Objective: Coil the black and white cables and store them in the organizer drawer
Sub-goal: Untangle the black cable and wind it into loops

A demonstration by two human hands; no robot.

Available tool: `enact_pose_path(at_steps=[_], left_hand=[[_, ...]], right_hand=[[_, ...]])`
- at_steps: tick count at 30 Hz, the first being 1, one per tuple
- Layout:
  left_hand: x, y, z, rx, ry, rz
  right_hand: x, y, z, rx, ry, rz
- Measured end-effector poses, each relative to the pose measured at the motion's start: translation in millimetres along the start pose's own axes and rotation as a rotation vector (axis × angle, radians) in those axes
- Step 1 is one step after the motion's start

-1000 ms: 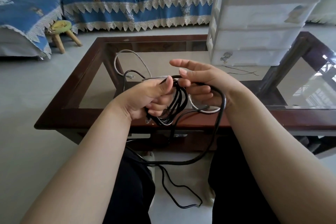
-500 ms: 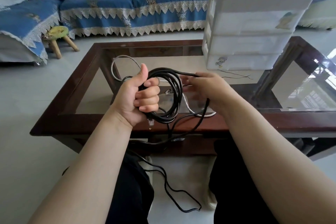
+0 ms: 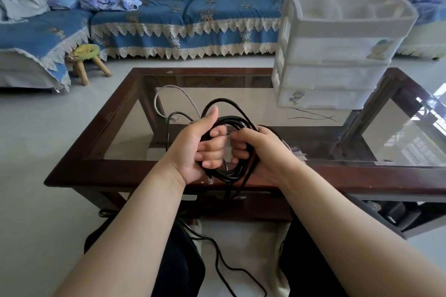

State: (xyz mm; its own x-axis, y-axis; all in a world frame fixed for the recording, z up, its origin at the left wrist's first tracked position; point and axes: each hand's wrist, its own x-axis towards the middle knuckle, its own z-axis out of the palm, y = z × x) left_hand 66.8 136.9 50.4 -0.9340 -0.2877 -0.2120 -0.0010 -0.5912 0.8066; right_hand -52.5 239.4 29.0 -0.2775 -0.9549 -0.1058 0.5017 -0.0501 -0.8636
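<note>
Both hands meet over the near edge of the bench [image 3: 101, 171], and between them hangs the black cable [image 3: 231, 171] wound into a bundle of several loops. The coil stands roughly upright, its ring facing the person, with one larger loop arching up above the left thumb. The left hand [image 3: 200, 149] is clenched around the left side of the coil, thumb pointing up and away. The right hand [image 3: 255, 152] is curled tight on the right side of the same bundle, knuckles almost touching those of the left.

From below the hands a loose black tail drops past the bench edge and trails down between the person's knees onto the floor, snaking away toward the person's feet.

Beyond the left hand, on the glass, lies the white cable [image 3: 169, 94], uncoiled, curving in an open arc with its clear plug end [image 3: 174, 118] lying just beyond the left thumb. Farther off, beyond and to the right of the right hand, stands the white organizer [image 3: 337, 55], a stack of drawers, all pushed in, with an open divided tray on top. A thin dark wire [image 3: 311, 117] lies on the glass in front of it. Behind the bench are a blue-covered sofa [image 3: 183, 21] and a small green-topped stool [image 3: 87, 60].
</note>
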Motion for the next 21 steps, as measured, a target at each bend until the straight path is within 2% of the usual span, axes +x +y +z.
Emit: enact_pose_path(at_steps=[2,4,8,10,15,21], left_hand=[[-2,1,0,-0.027,0.011,-0.004],[-3,-1,3,-0.036,0.028,0.000],[1,-3,8,-0.054,0.034,0.005],[1,-3,10,-0.101,0.013,0.011],[2,-1,5,-0.224,0.055,0.067],[-4,2,6,-0.117,0.010,0.078]], right_hand=[[-2,-4,1,-0.024,-0.083,0.001],[-3,-7,3,-0.034,-0.084,-0.009],[0,-3,11,-0.007,0.140,-0.097],[0,-3,14,-0.011,0.190,-0.137],[3,-8,9,-0.315,0.385,-0.292],[2,-26,-17,-0.445,0.483,-0.354]])
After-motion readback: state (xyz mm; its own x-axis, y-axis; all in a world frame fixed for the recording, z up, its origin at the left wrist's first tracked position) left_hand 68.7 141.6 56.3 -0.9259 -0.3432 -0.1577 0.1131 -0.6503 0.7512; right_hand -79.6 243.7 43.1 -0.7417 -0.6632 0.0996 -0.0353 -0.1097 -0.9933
